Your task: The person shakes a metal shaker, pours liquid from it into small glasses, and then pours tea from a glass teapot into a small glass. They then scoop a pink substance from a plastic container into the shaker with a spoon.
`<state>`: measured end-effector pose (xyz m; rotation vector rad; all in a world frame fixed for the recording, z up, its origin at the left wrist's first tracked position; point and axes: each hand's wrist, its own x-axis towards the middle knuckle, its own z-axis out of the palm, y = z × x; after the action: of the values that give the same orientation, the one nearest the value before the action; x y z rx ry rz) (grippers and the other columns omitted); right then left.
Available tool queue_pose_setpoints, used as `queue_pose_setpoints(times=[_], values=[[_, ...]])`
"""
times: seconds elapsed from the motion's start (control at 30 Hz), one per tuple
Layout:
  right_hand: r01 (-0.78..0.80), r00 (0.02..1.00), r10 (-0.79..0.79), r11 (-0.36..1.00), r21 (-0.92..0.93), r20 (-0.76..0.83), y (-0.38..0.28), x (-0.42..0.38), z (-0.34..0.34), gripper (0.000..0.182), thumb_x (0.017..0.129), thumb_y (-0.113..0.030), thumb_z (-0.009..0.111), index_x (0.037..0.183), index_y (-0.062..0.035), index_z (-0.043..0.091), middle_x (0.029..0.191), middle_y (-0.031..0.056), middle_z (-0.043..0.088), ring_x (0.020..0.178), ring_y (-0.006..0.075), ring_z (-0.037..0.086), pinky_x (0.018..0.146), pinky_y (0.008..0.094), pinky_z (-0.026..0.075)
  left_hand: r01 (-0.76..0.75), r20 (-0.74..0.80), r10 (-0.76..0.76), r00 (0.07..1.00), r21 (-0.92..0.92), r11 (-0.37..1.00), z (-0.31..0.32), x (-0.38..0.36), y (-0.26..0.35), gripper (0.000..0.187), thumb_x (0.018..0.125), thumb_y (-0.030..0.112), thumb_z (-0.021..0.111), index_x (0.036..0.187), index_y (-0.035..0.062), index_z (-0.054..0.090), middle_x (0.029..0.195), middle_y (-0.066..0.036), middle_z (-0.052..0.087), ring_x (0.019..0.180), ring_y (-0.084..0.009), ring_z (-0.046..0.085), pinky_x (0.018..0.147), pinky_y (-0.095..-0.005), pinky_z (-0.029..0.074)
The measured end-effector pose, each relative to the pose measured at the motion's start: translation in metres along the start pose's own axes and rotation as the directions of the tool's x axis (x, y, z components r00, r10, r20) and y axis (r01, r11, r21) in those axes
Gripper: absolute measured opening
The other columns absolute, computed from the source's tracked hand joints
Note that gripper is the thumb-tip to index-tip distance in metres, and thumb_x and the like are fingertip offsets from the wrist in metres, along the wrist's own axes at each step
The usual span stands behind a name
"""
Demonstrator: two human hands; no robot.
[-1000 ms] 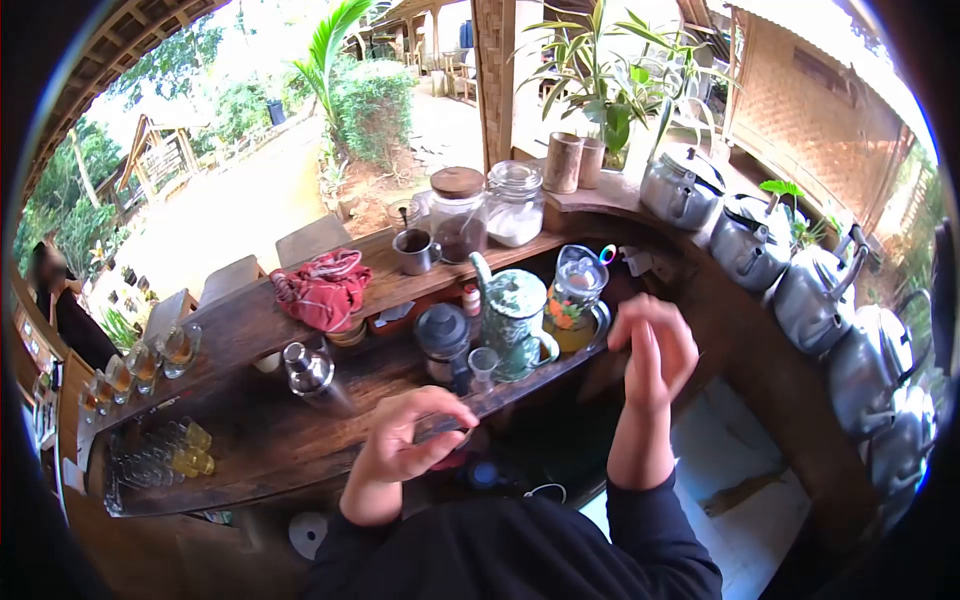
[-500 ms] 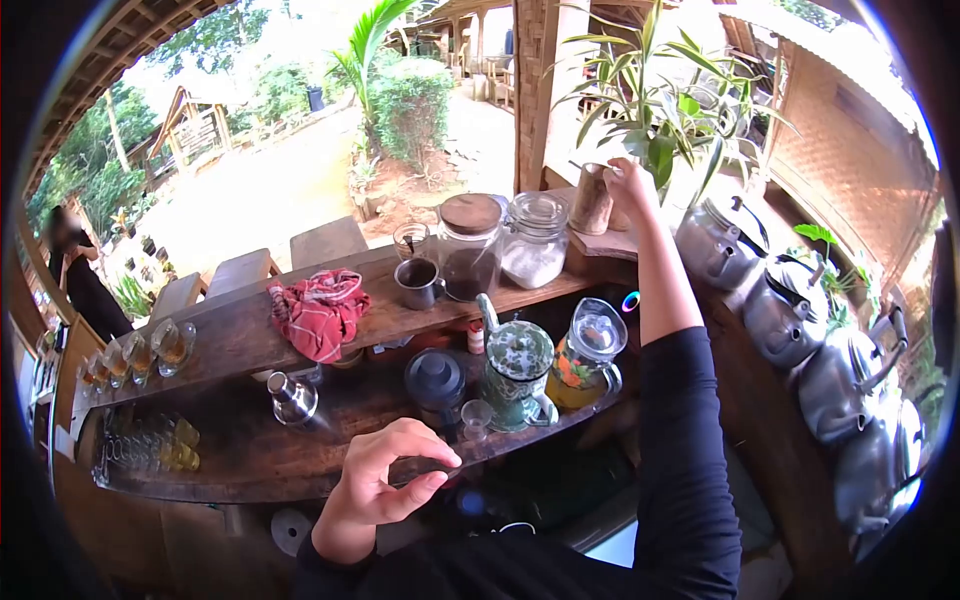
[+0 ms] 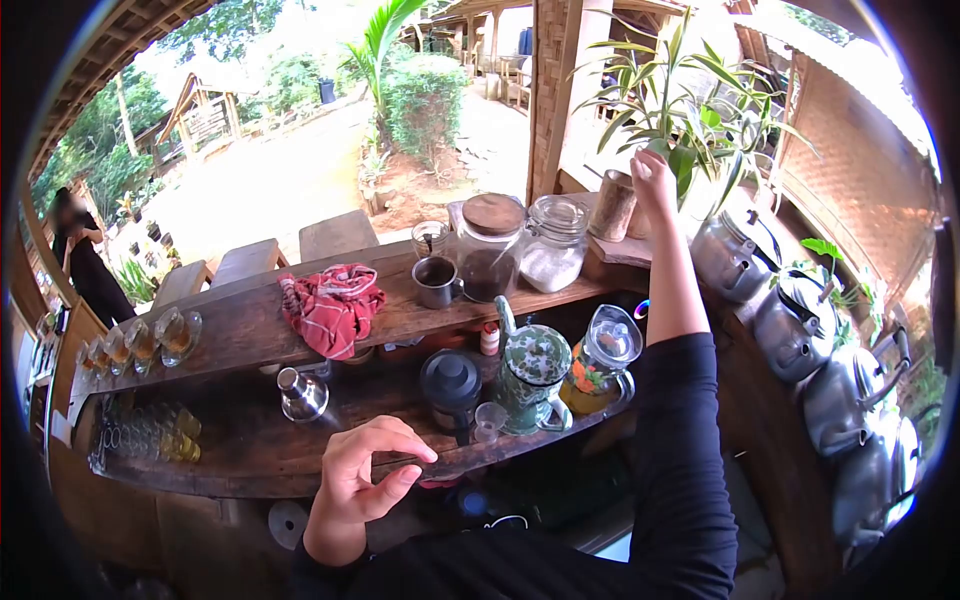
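My left hand [image 3: 365, 480] hovers over the near edge of the dark wooden counter [image 3: 240, 460], thumb and fingers apart in a C shape with nothing between them. My right hand [image 3: 655, 182] is raised at the back right, beside a bamboo cup [image 3: 612, 205] and in front of a leafy plant. Its fingers are closed together on something thin that I cannot make out. Nearest my left hand stand a small clear cup [image 3: 490, 420], a dark lidded container [image 3: 450, 385] and a green speckled pot [image 3: 535, 375].
A metal mug [image 3: 436, 282], two glass jars [image 3: 490, 250], a red cloth [image 3: 333, 308] and filled glasses [image 3: 175, 335] line the upper shelf. A metal shaker [image 3: 301, 393] and a floral pitcher [image 3: 602, 360] stand below. Kettles [image 3: 735, 250] line the right; a person [image 3: 90, 260] stands far left.
The view has shifted slightly, so most objects appear farther right. My right hand has risen a little from the bamboo cup. My left hand keeps its open curve.
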<state>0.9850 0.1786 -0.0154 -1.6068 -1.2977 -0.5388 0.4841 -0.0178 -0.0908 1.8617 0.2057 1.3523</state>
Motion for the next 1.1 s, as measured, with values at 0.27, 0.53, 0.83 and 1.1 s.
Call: queue_pose_setpoints(times=[0.27,0.53,0.83,1.1], values=[[0.604,0.771,-0.52,0.78,0.163,-0.367,-0.165,-0.1,-0.076,0.024,0.079,0.008,0.057,0.1,0.002,0.066,0.111,0.0179,0.063,0.094,0.0289,0.066,0.081,0.0352,0.054,-0.017,-0.027,0.015,1.0,-0.076,0.997,0.0,-0.008,0.004,0.017,0.08,0.004,0.066,0.094,-0.0035,0.06,0.084,-0.015,0.066,0.076,-0.0228,0.064,0.072,-0.0312,0.051],[0.378,0.893,-0.411,0.459,0.804,-0.186,-0.301,-0.248,-0.118,0.034,0.071,0.015,0.056,0.099,0.0014,0.067,0.105,0.0186,0.063,0.095,0.0299,0.064,0.079,0.0341,0.052,-0.049,-0.099,0.057,0.993,0.084,0.995,-0.028,-0.025,0.023,0.024,0.079,0.004,0.066,0.1,-0.0037,0.059,0.108,-0.019,0.057,0.1,-0.0247,0.056,0.086,-0.0328,0.045],[-0.178,0.85,-0.509,-0.034,0.983,0.136,-0.417,-0.323,-0.057,0.019,0.085,0.007,0.057,0.099,0.0018,0.068,0.106,0.015,0.061,0.098,0.0254,0.061,0.083,0.0339,0.049,0.423,0.16,-0.392,0.906,-0.351,0.835,-0.106,-0.121,0.045,0.044,0.101,0.038,0.036,0.093,0.0008,0.058,0.082,-0.004,0.06,0.077,-0.0112,0.056,0.07,-0.0253,0.043],[-0.651,0.682,-0.617,-0.266,0.711,0.393,-0.538,-0.371,-0.007,0.044,0.086,0.001,0.058,0.127,-0.0028,0.042,0.119,0.024,0.052,0.094,0.0298,0.063,0.083,0.0399,0.051,0.278,-0.302,-0.405,0.863,-0.385,0.88,-0.187,-0.186,0.081,0.026,0.099,0.026,0.047,0.083,0.0053,0.054,0.069,0.006,0.041,0.061,-0.0033,0.036,0.054,-0.02,0.028]])
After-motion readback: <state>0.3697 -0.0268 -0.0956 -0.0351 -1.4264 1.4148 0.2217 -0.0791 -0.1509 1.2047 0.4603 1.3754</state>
